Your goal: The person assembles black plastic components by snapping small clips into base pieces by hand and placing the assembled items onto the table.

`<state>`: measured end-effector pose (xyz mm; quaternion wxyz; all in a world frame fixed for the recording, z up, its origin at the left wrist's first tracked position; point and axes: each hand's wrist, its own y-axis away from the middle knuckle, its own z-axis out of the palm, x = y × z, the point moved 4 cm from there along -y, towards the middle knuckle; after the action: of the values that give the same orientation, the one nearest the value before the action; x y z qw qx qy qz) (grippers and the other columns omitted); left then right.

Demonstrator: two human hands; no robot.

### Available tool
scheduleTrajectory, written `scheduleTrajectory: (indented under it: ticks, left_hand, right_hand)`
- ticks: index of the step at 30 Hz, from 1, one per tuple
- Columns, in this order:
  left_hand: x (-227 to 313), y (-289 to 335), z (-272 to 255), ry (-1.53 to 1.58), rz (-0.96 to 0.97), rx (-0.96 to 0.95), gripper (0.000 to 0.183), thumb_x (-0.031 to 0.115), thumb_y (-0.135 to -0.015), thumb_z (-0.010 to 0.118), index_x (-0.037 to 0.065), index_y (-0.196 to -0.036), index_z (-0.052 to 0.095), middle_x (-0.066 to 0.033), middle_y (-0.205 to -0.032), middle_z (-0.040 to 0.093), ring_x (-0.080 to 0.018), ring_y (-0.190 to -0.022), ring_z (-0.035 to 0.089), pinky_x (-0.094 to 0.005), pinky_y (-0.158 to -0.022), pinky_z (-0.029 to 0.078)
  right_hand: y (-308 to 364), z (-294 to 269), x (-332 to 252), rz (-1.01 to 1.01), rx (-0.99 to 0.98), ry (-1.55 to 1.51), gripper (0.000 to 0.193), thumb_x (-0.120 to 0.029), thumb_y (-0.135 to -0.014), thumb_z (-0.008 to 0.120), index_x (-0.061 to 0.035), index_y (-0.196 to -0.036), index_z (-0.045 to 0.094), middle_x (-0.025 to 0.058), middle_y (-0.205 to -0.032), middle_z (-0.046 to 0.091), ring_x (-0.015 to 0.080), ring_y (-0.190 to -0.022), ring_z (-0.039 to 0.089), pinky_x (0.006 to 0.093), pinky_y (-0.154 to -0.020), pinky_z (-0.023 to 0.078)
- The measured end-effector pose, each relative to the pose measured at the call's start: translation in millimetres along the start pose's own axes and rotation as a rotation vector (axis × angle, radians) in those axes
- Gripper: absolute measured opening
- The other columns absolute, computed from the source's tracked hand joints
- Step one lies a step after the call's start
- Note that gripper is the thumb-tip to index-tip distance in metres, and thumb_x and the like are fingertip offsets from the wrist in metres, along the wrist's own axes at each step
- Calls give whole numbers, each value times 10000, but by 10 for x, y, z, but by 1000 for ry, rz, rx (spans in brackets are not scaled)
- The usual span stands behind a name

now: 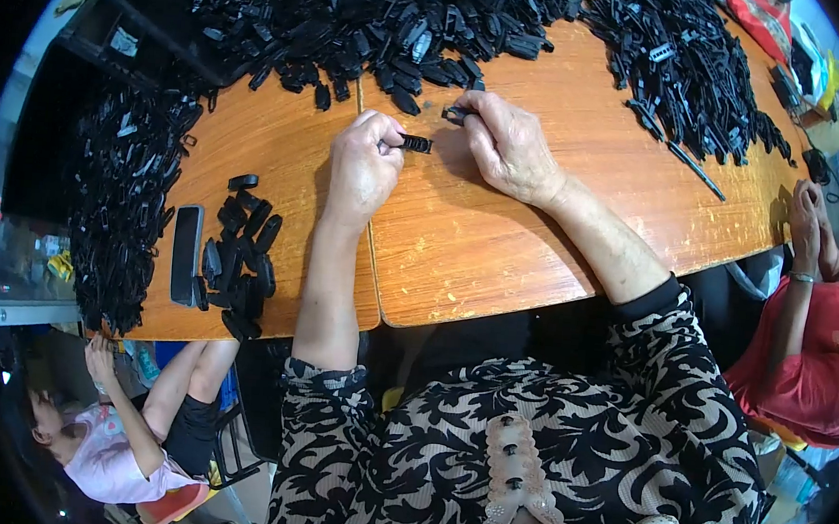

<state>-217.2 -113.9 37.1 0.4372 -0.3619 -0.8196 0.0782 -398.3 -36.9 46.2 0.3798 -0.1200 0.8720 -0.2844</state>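
Observation:
Over the middle of the wooden table, my left hand (363, 167) is closed on a small black ribbed plastic piece (415, 143), which sticks out to the right of the fingers. My right hand (512, 146) pinches another small black plastic piece (456, 115), partly covered by the fingertips. The two pieces are apart, with a short gap between the hands. Just beyond them lies the near edge of a large heap of black plastic parts (360, 21). A smaller group of black assembled-looking pieces (243, 248) rests left of my left forearm.
A dark phone (186, 253) lies at the left by the small group. More black parts form a heap (123, 209) at the far left and a heap of slim pieces (681, 66) at the right. A thin rod (698, 171) points toward me. People sit at both sides.

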Motion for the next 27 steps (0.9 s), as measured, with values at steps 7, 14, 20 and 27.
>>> scheduleTrajectory:
  ticks: [7, 14, 20, 27]
  left_hand:
    - [232, -26, -43, -77, -53, -131, 345, -115, -690, 639, 10, -1012, 652, -62, -1046, 616, -129, -726, 568, -239, -626, 447]
    - [384, 7, 152, -125, 146, -196, 474, -7, -825, 676, 50, -1288, 593, -116, -1234, 595, -306, -910, 648, -386, -799, 528]
    - [322, -5, 190, -136, 27, -184, 382, -35, -806, 693, 18, -1181, 646, -115, -1051, 615, -240, -914, 637, -340, -773, 514]
    - [177, 12, 195, 486, -331, -134, 267, -17, -783, 749, 13, -1046, 710, -30, -894, 614, -86, -699, 609, -219, -597, 498]
  right_hand:
    - [30, 131, 61, 130, -211, 34, 183, -131, -899, 553, 20, -992, 600, 229, -807, 656, 398, -767, 659, 462, -689, 523]
    - [3, 137, 128, 289, -236, -59, 213, -173, -874, 560, 25, -929, 620, 257, -825, 658, 418, -810, 654, 483, -727, 515]
    - [-1, 79, 282, 420, -245, -71, 239, -218, -937, 553, 14, -986, 587, 143, -782, 655, 233, -725, 625, 351, -664, 491]
    - [1, 70, 103, 635, -345, -787, 210, -273, -973, 612, -77, -901, 596, -37, -699, 529, 30, -578, 440, 178, -495, 322]
